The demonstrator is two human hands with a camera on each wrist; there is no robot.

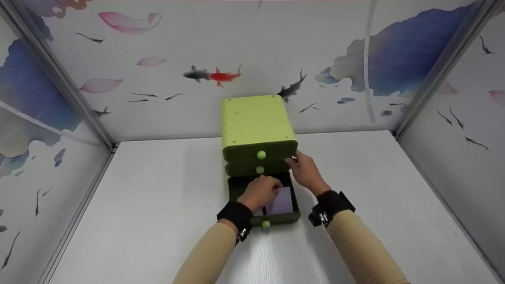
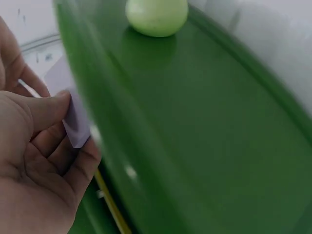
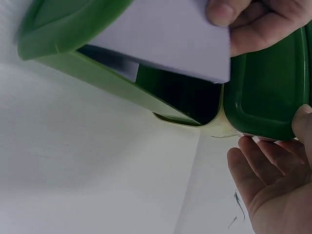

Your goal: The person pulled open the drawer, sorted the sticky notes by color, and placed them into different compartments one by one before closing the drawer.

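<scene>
A small yellow-green cabinet (image 1: 256,120) with dark green drawer fronts stands against the back wall. Its bottom drawer (image 1: 282,218) is pulled far out, while the upper drawers sit in the body. My left hand (image 1: 260,191) reaches over this drawer and pinches a lavender paper (image 3: 170,39) between thumb and fingers; the paper stands partly raised at a slant. At the cabinet's right side, my right hand (image 1: 307,171) holds the edge of the middle drawer (image 3: 265,92), thumb over its front and fingertips along its side.
Beneath the cabinet is a white tabletop (image 1: 150,205), with printed panel walls at the back and both sides. Round green knobs (image 1: 266,224) stick out from the drawer fronts. Black bands (image 1: 333,205) circle both wrists.
</scene>
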